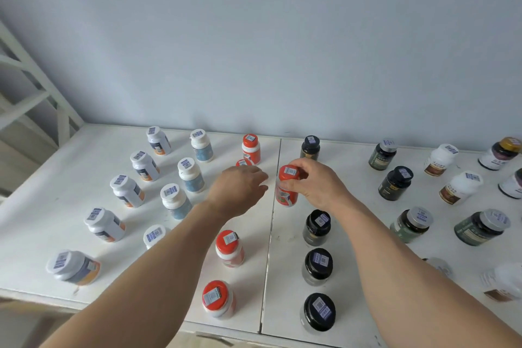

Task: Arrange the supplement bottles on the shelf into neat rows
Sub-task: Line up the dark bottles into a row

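Right hand [313, 183] pinching a red-capped bottle [287, 185] by its cap on the white shelf [353, 234], left hand [240, 189] hovering just beside it, fingers loosely spread, another red cap [243, 163] peeking beyond its fingertips

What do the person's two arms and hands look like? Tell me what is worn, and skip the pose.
Both forearms are bare as far as the picture shows: no sleeves and no gloves. The left hand and the right hand show no rings, and neither wrist carries a watch or a band. No marks or tattoos show on either arm.
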Tool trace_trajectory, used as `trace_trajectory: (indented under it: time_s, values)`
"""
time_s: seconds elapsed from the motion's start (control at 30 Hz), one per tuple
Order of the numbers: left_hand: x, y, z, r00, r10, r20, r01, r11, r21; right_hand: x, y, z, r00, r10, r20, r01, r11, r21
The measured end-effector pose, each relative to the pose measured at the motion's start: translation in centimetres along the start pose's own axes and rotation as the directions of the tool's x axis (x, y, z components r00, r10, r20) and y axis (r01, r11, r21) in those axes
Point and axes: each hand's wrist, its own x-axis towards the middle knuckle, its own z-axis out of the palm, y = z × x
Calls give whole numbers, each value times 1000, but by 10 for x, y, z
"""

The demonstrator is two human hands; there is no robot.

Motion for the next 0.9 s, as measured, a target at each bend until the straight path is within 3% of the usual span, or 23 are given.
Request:
trace_trajectory:
  time_s: [0.13, 0.5, 0.9]
  values:
    - [-16, -22, -3, 999, -12, -46, 12, 1000, 0, -7, -17, 23, 1000, 7, 4, -7, 1000, -24]
    - [-54, -78, -10, 999, 31, -15, -32, 997, -75, -20, -52, 95, 993, 118, -13, -119, 991, -63]
    - [-61, -81, -2, 999, 27, 27, -24, 992, -121, -21, -49, 122, 983, 181, -27, -183, 975, -125]
